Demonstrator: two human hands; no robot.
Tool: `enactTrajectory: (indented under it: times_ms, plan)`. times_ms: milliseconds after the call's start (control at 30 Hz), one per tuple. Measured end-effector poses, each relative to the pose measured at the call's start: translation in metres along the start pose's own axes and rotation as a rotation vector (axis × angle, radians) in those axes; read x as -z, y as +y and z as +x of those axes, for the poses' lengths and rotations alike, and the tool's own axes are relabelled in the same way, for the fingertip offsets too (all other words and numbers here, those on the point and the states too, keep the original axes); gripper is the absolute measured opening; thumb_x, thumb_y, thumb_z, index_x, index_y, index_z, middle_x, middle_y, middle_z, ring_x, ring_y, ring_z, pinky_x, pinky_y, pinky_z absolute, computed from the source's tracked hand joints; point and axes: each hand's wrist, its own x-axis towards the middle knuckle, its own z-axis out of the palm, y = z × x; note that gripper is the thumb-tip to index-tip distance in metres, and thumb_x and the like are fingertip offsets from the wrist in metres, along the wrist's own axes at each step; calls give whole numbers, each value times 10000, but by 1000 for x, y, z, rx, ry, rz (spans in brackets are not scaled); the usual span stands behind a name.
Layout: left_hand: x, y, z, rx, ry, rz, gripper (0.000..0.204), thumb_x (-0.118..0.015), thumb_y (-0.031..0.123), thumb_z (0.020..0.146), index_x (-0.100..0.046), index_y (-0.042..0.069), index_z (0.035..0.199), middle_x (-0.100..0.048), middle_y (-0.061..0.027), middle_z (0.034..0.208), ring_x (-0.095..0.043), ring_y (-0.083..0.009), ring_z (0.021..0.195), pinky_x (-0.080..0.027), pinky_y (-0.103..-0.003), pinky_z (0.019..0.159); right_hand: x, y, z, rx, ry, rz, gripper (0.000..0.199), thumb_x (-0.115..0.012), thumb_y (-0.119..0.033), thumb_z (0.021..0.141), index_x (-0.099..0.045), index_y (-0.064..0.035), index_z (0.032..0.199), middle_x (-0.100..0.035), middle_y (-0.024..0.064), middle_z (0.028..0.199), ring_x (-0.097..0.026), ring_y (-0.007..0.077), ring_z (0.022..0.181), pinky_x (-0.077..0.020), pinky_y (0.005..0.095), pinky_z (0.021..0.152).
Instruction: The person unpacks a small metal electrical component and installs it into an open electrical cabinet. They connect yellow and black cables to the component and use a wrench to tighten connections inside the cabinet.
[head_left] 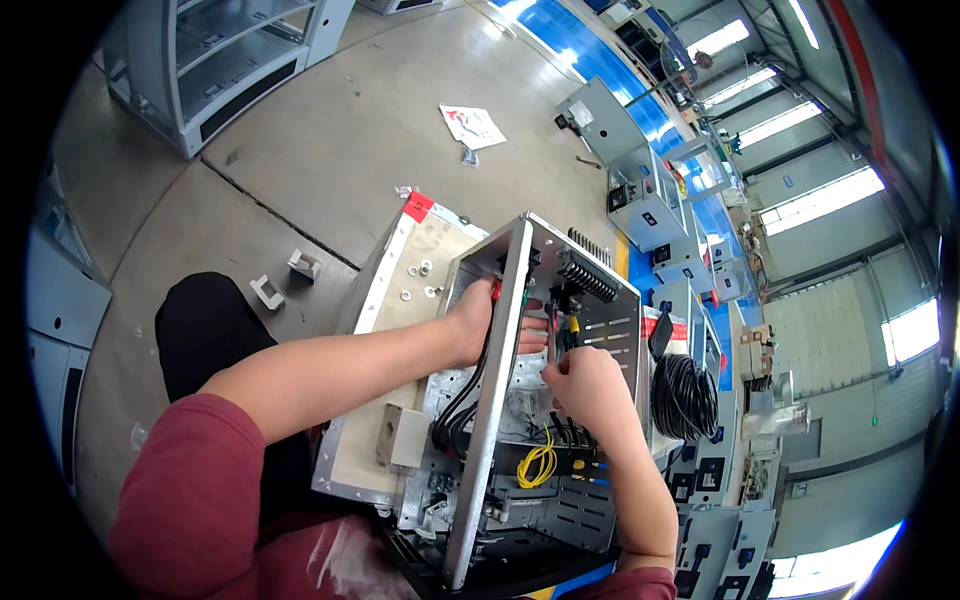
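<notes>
Red label [418, 206] beyond hands [480, 318] in metal enclosure [500, 380]

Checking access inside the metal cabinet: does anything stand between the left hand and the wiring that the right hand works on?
Yes. The cabinet's upright sheet-metal wall stands between them: the left hand reaches around its edge, while the right hand is inside at the wires.

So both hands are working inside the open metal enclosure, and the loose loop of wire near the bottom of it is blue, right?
Not quite. In the head view both hands, left and right, are indeed inside the open metal enclosure, but the loose loop of wire near its bottom is yellow, not blue.
</notes>
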Motion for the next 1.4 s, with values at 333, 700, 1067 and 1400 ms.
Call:
enactTrajectory:
  times_ms: [333, 700, 1067, 1400]
  plan:
    - [4, -1, 4, -84, -63, -50, 636, -296, 505, 1040, -575, -3, 1300, -633, -234, 1306, -652, -456, 1186, -516, -544, 1068, 12, -9, -12, 84, -48, 32, 281, -678, -205, 862, -746, 62, 801, -677, 145, 584, -709, 220, 534, -588, 330, 629]
    - [3, -1, 2, -72, 11, 30, 735, -268, 573, 1037, -546, -19, 1371, -579, -328, 1414, -616, -478, 1266, -521, -519, 1082, 38, 5, 13, 124, 527, 292, 159, -589, -79, 1014, -683, 37, 1067, -707, 141, 753, -684, 189, 652, -514, 315, 629]
    - [-5, -3, -6, -101, -3, 18, 590, -381, 442, 1062, -488, -12, 1423, -546, -323, 1445, -598, -450, 1300, -456, -515, 1153, 64, 3, 41, 207, 413, 157, 211, -546, -102, 982, -691, 51, 988, -714, 231, 834, -702, 415, 813, -541, 454, 777]
    - [-9, -2, -8, -90, -21, -40, 583, -390, 412, 1058, -472, -19, 1443, -528, -332, 1460, -562, -456, 1340, -423, -526, 1187, 66, -8, 55, 166, 436, -55, 174, -565, -70, 906, -699, 39, 882, -703, 287, 817, -693, 473, 832, -548, 537, 818]
